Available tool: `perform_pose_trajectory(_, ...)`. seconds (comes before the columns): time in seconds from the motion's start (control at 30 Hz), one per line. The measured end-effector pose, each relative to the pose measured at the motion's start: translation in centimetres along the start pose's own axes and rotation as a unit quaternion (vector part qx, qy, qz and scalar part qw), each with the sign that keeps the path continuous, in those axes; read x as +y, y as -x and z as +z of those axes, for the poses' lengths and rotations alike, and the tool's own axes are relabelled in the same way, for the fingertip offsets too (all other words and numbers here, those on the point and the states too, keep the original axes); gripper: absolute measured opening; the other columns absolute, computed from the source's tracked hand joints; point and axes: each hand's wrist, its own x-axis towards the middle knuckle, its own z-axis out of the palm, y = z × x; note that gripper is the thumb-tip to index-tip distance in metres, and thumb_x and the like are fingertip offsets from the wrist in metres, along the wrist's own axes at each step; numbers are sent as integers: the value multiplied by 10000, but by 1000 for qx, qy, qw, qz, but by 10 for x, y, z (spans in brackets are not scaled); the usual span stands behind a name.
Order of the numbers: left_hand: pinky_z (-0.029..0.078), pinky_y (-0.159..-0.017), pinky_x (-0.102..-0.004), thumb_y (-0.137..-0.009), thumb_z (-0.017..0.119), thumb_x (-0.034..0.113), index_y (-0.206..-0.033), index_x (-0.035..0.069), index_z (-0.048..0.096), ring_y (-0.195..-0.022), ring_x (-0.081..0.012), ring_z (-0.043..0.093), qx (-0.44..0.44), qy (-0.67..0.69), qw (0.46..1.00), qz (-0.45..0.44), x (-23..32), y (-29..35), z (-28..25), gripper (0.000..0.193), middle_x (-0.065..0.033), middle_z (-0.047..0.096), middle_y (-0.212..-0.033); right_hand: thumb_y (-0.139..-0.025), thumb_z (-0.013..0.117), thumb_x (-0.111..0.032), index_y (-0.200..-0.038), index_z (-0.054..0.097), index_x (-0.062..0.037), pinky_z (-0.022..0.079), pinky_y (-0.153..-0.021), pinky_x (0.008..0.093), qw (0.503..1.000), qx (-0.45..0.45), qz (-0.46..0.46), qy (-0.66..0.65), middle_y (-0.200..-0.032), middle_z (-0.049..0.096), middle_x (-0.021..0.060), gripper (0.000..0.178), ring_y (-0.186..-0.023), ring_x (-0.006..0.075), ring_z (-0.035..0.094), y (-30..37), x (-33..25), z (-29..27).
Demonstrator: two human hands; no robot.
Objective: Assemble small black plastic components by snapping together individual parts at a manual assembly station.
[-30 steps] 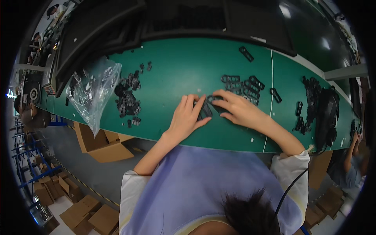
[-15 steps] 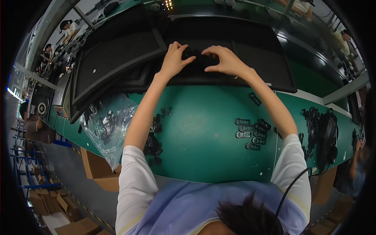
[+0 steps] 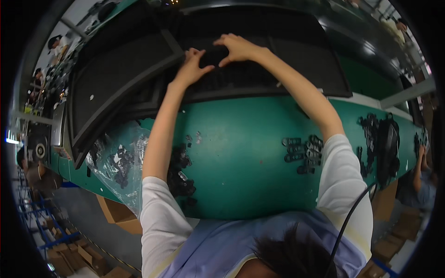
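Note:
My left hand reaches over the black tray at the back of the table, its thumb and fingers apart. To its right and slightly farther off, my right hand curves with the thumb spread from the fingers. Between the two hands sits a dark shape, hard to tell from the black tray behind it. I see no clear grip on it by either hand. Several black oblong parts lie on the green table in front of my right arm. Small black parts are heaped beside my left forearm.
Another black framed tray overlaps at the left. A clear plastic bag of dark parts lies left of my arm. More black parts and a long black item rest at the right. Cardboard boxes stand below the table edge.
Both hands have moved left and farther off over the tray, the right one most. The whole view has shifted slightly. The parts on the table seem unmoved.

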Motion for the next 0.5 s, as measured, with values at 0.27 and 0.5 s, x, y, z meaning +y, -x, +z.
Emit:
perform_pose_trajectory(0.27,441,-936,-391,-845,655,181,-1245,53,562,-1110,-294,508,96,2,972,214,103,30,-11,431,-124,500,-1232,-844,661,-171,-1115,615,-15,471,-908,356,976,124,171,-59,-1064,643,127,316,-1045,280,598,267,-53,-95)
perform_pose_trajectory(0.5,442,-876,-377,-833,610,80,-1162,74,617,-1097,-247,533,9,101,880,463,197,24,76,328,-70,563,-1174,-854,625,-345,-1322,529,-181,286,-1064,530,945,135,290,74,-1394,428,126,505,-1290,376,365,335,-150,3)
